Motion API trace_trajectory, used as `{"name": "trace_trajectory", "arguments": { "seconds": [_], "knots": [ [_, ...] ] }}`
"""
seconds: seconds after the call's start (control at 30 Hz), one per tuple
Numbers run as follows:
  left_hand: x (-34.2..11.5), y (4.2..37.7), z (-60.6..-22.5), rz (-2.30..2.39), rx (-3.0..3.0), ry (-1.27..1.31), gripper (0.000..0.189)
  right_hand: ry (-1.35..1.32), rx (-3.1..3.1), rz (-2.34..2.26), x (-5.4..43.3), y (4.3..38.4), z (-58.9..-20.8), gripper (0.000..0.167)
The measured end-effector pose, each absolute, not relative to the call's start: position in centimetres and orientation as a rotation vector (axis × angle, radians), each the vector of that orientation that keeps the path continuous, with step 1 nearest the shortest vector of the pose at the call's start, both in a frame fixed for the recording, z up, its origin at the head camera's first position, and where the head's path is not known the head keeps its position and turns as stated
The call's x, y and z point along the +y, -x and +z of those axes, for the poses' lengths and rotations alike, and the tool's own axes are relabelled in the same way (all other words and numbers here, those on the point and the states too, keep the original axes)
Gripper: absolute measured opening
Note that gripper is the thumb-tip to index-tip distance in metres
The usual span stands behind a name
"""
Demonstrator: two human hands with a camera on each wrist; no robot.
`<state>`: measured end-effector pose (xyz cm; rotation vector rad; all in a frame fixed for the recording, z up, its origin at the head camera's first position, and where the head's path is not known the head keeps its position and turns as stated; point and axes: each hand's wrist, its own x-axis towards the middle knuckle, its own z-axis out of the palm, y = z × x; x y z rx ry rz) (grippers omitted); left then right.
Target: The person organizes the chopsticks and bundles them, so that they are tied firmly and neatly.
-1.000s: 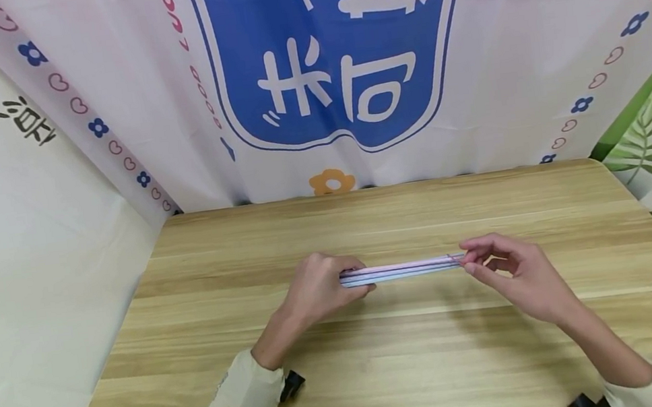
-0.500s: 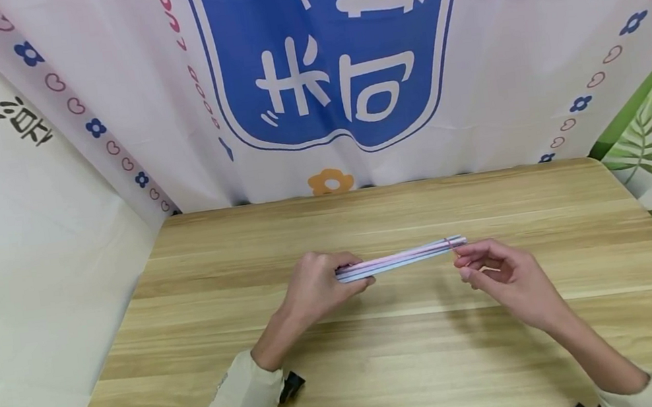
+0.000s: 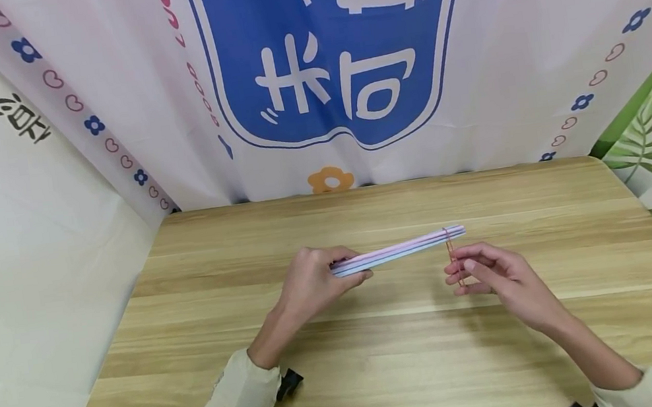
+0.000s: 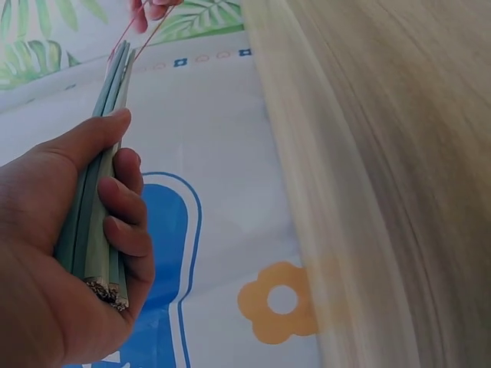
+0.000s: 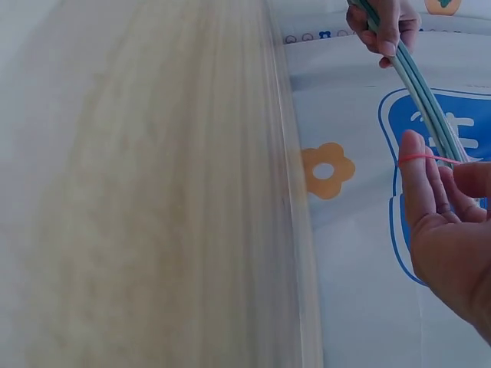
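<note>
My left hand [image 3: 311, 280] grips one end of a bundle of slim pastel pencils [image 3: 401, 250] in pink, lilac and light blue. The bundle is held above the table, tilted up towards its right end. In the left wrist view, fingers and thumb wrap round the pencils [image 4: 90, 211], whose near ends are dark and speckled. A thin red rubber band [image 3: 450, 249] loops over the bundle's right end and stretches down to my right hand [image 3: 502, 277]. The right wrist view shows the rubber band [image 5: 430, 157] drawn across the right fingers near the thumb.
The wooden table [image 3: 323, 380] lies below both hands. A white printed cloth [image 3: 499, 73] with a blue emblem hangs along its back edge. Black straps or mounts [image 3: 289, 384] show at both sleeve cuffs.
The pencils' right end has risen and come out from behind the right fingers. The right hand has dropped slightly, its fingers have spread, and the rubber band is now stretched downward.
</note>
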<state>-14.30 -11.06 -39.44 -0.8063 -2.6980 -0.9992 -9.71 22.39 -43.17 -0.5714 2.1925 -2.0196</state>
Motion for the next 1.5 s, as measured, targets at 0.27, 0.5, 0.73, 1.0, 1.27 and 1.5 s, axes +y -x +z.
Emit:
{"name": "trace_trajectory", "arguments": {
  "seconds": [0.27,0.5,0.73,1.0,1.27,1.5],
  "knots": [
    [-10.8,14.1,-39.2,-1.005,-2.696,0.792,0.023,0.605,2.247,-1.985,21.5,9.4,-43.4,0.024],
    [-10.7,14.1,-39.5,-0.997,-2.739,0.756,0.023,0.946,2.527,-1.944,20.4,9.0,-43.6,0.029],
    [-10.7,14.3,-39.9,-0.98,-2.771,0.778,0.025,1.146,2.905,-1.725,20.2,9.4,-43.5,0.03],
    [-10.6,14.3,-40.2,-0.965,-2.791,0.749,0.024,1.045,2.912,-1.741,19.5,9.0,-43.3,0.055],
    [-10.1,13.8,-40.3,-0.989,-2.72,0.7,0.023,0.71,2.566,-2.104,18.5,8.2,-43.2,0.099],
    [-9.8,13.7,-40.6,-0.99,-2.647,0.702,0.022,0.391,2.104,-2.287,18.2,7.5,-42.9,0.085]
  ]
}}
